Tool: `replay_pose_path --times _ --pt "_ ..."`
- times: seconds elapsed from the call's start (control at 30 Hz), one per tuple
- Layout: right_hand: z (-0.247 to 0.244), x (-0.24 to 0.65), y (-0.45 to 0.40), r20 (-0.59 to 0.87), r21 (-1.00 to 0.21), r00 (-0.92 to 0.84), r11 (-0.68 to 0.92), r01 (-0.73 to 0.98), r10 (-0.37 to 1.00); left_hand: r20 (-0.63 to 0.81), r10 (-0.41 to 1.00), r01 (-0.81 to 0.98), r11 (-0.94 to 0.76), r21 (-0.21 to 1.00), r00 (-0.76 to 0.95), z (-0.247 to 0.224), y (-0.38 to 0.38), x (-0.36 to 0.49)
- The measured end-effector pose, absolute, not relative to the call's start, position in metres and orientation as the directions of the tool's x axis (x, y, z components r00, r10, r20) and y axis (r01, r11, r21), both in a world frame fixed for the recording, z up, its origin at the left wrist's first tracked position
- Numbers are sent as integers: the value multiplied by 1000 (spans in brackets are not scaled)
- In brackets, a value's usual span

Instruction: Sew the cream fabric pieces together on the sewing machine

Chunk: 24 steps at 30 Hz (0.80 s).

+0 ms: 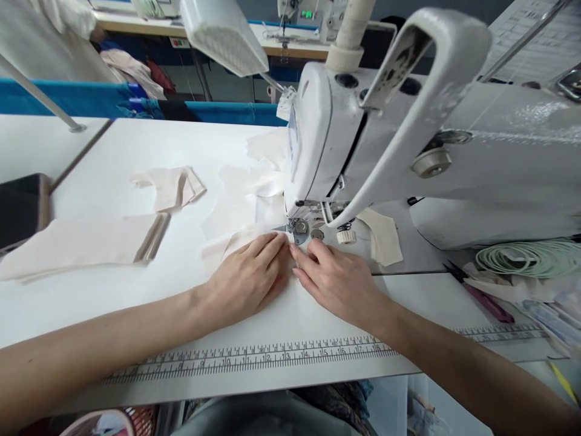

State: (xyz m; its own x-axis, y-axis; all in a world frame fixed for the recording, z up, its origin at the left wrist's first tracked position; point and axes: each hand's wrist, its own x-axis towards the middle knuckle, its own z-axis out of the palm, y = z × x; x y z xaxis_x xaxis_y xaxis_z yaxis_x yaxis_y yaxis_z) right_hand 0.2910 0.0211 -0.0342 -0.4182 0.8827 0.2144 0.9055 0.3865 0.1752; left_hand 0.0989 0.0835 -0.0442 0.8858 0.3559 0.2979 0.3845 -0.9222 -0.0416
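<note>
My left hand (247, 275) lies on the table in front of the sewing machine's presser foot, its fingers pressed together on a thin cream fabric piece (233, 242). My right hand (342, 281) is just to the right, fingers bent, with the thumb and index fingertip at the same fabric's edge. The fingertips of both hands nearly meet below the needle area (299, 227) of the white sewing machine (313, 133). Much of the fabric is hidden beneath my left hand. More pale fabric pieces (231, 209) lie loosely behind it, left of the machine head.
Stacked cream fabric pieces (86, 242) and a smaller folded stack (172, 188) lie left. A dark phone-like object (22, 209) sits at the far left. To the right are a cut piece (384, 236), thread snips (488, 303) and coiled green cord (531, 257). A ruler strip (267, 357) lines the front edge.
</note>
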Motion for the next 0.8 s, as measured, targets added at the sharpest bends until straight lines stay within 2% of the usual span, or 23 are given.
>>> replay_pose_path --times 0.2,0.43,0.63,0.8 --pt "-37 291 24 231 221 -418 371 902 879 286 349 373 -927 -33 892 -45 90 98" --pt "-36 290 25 211 200 -385 346 917 898 275 345 347 -937 45 897 -45 96 98" --pt "-36 290 25 234 219 -399 352 910 887 289 325 335 -942 15 901 -45 98 100" --pt "-35 290 25 221 228 -407 359 905 886 282 345 342 -938 62 895 -44 97 100"
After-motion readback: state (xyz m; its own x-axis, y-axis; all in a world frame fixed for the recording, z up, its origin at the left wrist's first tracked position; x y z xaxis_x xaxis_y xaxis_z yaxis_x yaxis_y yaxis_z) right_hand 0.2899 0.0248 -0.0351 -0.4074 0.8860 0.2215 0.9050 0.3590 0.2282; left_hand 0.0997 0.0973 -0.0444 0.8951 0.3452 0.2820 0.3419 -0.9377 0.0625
